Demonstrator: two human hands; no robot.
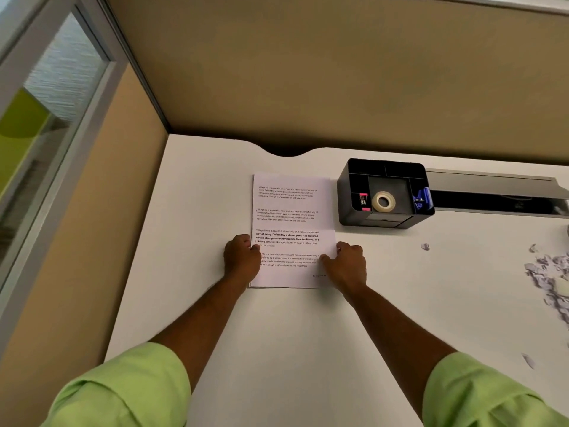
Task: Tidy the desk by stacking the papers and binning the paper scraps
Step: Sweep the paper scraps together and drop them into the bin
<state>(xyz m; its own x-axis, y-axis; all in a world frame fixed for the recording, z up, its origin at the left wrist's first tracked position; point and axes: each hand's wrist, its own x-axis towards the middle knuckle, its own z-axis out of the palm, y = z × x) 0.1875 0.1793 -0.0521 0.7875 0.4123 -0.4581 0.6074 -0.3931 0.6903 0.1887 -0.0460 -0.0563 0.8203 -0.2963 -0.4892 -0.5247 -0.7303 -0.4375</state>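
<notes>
Papers: where they lie flat on the white desk, the printed sheets form one squared stack, long side running away from the person, set left of the organiser
Left hand: the left hand grips the stack's left edge near its lower end, fingers curled, thumb laid on the top sheet
Right hand: the right hand grips the right edge at the same height, fingers curled, thumb on the page
Scraps: torn paper scraps are scattered along the desk's right side, well apart from the stack; one small piece lies alone nearer the middle, another nearer the person
Organiser: a black desk organiser stands just right of the stack's far end, holding a tape roll in its middle compartment
Desk: the white desk has a curved notch in its far edge and an open cable slot right of the organiser
Room: tan partition walls close the corner behind and to the left; a glass panel sits in the left wall
Sleeves: light green sleeves are rolled above the forearms
</notes>
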